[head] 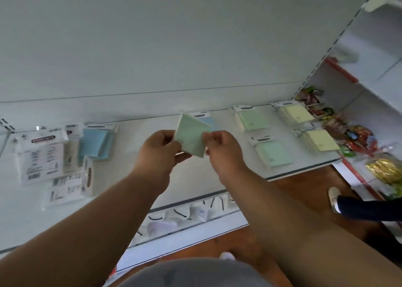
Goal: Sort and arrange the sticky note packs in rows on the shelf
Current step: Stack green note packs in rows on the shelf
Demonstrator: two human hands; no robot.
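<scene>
1. Pale green, the sticky note pack (191, 137) held up over the middle of the white shelf (217, 178) is tilted like a diamond, one corner pointing to the far wall.
2. Gripping its left edge, the left hand (159, 151) has fingers curled round the pack's near-left side.
3. Pinching its right edge between thumb and fingertips is the right hand (221, 148).
4. Just behind the held pack, a blue pack (207, 121) lies on the far part of the shelf, half hidden.
5. Right of it, two green packs lie flat: a far green pack (252, 118) and a near green pack (273, 153).
6. Further right lie two yellow packs, a far yellow pack (295, 112) and a near yellow pack (318, 141), so green and yellow form short rows running near to far.
7. On the left end, an unsorted heap (65, 154) holds blue packs and several packs turned label-side up, overlapping one another.
8. Colourful wrapped goods (356, 139) sit on the adjoining shelf at the right.
</scene>
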